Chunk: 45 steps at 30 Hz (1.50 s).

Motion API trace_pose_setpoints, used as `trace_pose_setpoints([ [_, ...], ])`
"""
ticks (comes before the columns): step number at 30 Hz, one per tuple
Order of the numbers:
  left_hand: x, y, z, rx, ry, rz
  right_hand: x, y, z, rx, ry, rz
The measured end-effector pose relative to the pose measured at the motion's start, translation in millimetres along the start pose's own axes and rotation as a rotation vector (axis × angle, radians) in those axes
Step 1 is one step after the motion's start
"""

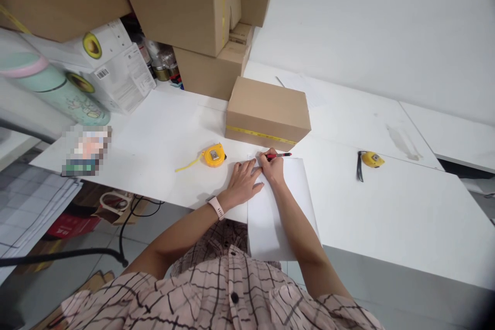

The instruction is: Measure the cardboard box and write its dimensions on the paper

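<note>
A red and black pen (279, 155) is gripped in my right hand (273, 166), its writing end down at the top of a white sheet of paper (266, 216). The sheet hangs partly over the table's front edge. My left hand (244, 181) lies flat with fingers spread, across the paper's left edge. Just left of it rests a yellow tape measure (214, 155) with a short length of tape pulled out. A closed brown cardboard box (268, 111) with yellow tape along its side stands right behind my hands.
On the right lies a second yellow tape measure (373, 159) with a black strap. Larger cardboard boxes (181, 5) are stacked at the back left. A mint green bottle (58, 87) stands beside white avocado-printed boxes (124, 77). A black cable (122, 232) hangs below the left edge.
</note>
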State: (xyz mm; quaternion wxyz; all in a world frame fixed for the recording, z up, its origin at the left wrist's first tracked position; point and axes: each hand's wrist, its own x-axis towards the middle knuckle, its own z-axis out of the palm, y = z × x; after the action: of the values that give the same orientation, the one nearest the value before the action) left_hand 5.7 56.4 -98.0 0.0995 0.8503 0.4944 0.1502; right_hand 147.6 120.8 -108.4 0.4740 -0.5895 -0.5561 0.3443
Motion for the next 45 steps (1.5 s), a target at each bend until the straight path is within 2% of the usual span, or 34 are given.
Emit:
trace_pose_setpoints([
  [24, -0.5, -1.0, 2.1, -0.006, 0.009, 0.000, 0.7, -1.1, -1.3, -0.022, 0.003, -0.008],
  [31, -0.6, -0.9, 2.0, 0.009, 0.008, 0.001, 0.8, 3.1, -1.5, -0.031, 0.061, 0.007],
  [45, -1.0, -0.5, 2.0, -0.003, 0.007, -0.007, 0.2, 0.4, -1.6, -0.038, 0.035, 0.005],
])
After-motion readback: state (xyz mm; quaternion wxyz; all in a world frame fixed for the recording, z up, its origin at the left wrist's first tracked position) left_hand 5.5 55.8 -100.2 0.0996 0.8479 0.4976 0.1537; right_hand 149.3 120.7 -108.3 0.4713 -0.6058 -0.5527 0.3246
